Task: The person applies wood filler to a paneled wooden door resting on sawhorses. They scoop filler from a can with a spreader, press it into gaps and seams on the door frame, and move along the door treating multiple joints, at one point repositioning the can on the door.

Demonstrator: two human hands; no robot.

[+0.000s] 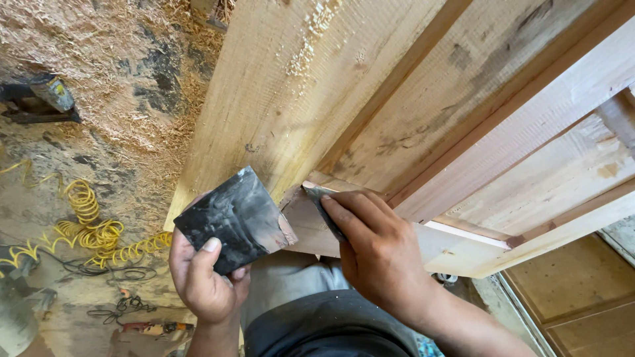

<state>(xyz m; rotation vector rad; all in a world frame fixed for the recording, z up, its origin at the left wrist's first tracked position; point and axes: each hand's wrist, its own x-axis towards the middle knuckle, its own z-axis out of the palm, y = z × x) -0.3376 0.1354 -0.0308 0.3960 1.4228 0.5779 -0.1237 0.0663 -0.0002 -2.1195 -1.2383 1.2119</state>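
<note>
Our left hand grips a dark square flat plate smeared with pale filler, thumb over its lower edge, at 7 o'clock. Our right hand is closed on a thin dark scraper blade, index finger pressing it flat against the corner joint of the pale unfinished wooden panel frame, dead centre. Plate sits just beside the frame's end, at 9 o'clock from the blade. Yellow coiled hose on the sawdust-covered floor, at 9 o'clock.
</note>
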